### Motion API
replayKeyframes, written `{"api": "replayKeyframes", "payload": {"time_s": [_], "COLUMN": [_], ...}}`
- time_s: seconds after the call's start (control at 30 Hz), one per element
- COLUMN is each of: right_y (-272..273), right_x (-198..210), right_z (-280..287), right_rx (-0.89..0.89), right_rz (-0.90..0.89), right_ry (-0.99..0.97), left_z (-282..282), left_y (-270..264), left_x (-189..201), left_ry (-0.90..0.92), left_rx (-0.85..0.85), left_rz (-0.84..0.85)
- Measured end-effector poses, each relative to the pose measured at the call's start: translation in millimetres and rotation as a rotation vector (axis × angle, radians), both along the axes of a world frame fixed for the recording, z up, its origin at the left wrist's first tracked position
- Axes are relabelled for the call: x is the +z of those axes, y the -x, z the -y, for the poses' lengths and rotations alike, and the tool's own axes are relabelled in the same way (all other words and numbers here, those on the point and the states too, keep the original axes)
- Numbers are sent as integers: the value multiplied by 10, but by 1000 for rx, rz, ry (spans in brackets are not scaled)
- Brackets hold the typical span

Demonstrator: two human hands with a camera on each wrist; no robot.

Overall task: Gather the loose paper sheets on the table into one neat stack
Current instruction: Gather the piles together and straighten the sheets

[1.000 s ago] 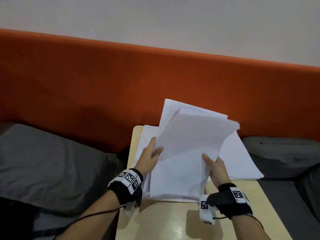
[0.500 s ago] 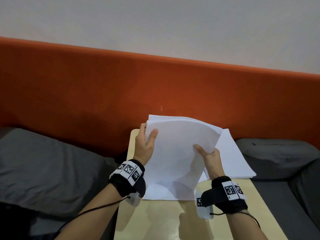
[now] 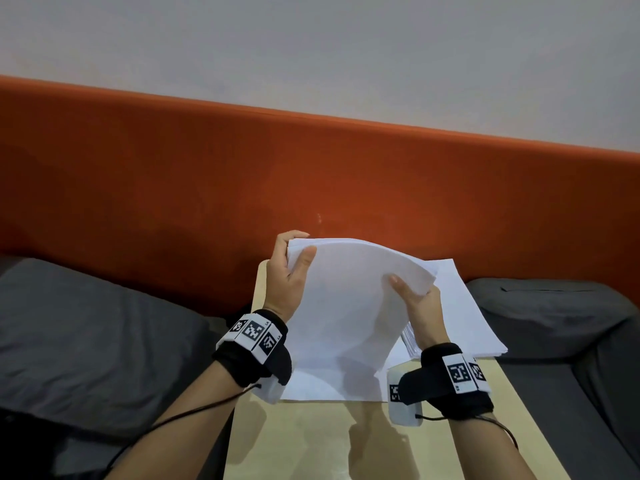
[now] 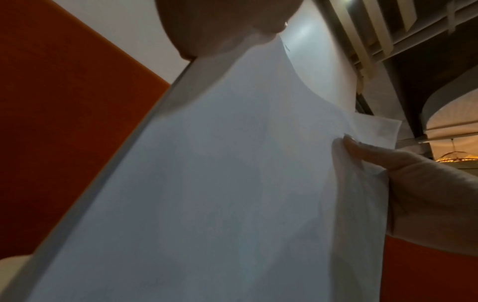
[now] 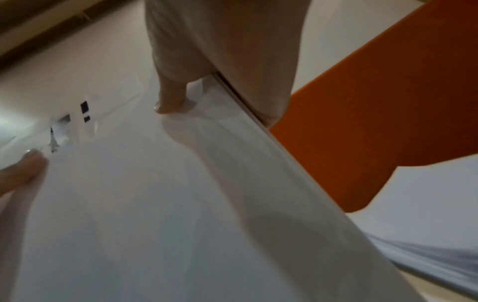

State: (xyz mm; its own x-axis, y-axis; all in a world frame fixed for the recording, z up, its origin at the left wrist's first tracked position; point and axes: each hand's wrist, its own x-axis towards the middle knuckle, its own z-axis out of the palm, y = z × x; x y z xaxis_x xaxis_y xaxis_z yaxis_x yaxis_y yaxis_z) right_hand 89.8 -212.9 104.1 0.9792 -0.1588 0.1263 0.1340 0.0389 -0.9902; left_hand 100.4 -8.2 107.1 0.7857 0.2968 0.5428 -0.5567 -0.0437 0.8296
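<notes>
Both hands are up on the paper: the left hand (image 3: 285, 278) grips the far left corner of a bundle of white paper sheets (image 3: 346, 317), thumb on the front face and fingers curled round behind the top edge, while the right hand (image 3: 420, 306) pinches the right edge, thumb pressed on the front, fingers hidden behind. That bundle stands on its near short edge on the pale wooden table (image 3: 311, 441), long axis running up and away from the person, the top leaning toward the orange padded backrest (image 3: 311, 168) and the upper part bowing over to the right. From the left wrist view, the bundle's (image 4: 207, 183) left edge shows as a thick band of layered sheets with the right hand's thumb (image 4: 362, 151) on the far side; the right wrist view shows that hand's thumb (image 5: 170, 100) flat on the paper (image 5: 155, 204). Just beside the right hand, to the right and behind, a second flat stack of white sheets (image 3: 464, 313) lies on the table, its far corner reaching toward the backrest and its right side overhanging the table edge. Black wrist straps with white coded markers (image 3: 254, 336) sit on both wrists, cables trailing back. Dark grey seat cushions (image 3: 86, 334) flank the table on both sides, and a plain pale wall (image 3: 311, 46) rises above the backrest.
</notes>
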Motion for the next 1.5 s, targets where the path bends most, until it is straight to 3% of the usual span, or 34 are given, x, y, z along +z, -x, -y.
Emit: {"api": "replayKeyframes", "payload": {"time_s": [0.13,0.3,0.57,0.67,0.83,0.97,1.1,1.23,1.5], "right_y": [3,88,-81,-160,-214,-181,-210,-274,-321], "right_x": [-311,-696,-707,-716,-905,-1062,-1410,-1500,-1568], "right_z": [-32,-90,69,283,510,458,388,366,391], "right_rx": [14,-1,-187,-261,-242,-160,-115,-70,-88], "right_rz": [-170,-276,-270,-324,-511,-632,-714,-773,-797], "right_ry": [43,75,93,45,63,162,334,495,528], "left_z": [-13,-44,-342,-385,-403,-270,-139,-68,-7], "left_y": [-24,32,0,-28,-157,-268,-374,-470,-574], "left_x": [-211,-687,-1291,-1312,-1431,-1519,-1483,-1520,-1563], "left_ry": [70,29,-238,-188,-266,-406,-449,-463,-441], "left_rx": [-64,-165,-342,-281,-74,-63,-33,-14,8], "left_rz": [-137,-408,-747,-832,-908,-1043,-1082,-1102,-1066]}}
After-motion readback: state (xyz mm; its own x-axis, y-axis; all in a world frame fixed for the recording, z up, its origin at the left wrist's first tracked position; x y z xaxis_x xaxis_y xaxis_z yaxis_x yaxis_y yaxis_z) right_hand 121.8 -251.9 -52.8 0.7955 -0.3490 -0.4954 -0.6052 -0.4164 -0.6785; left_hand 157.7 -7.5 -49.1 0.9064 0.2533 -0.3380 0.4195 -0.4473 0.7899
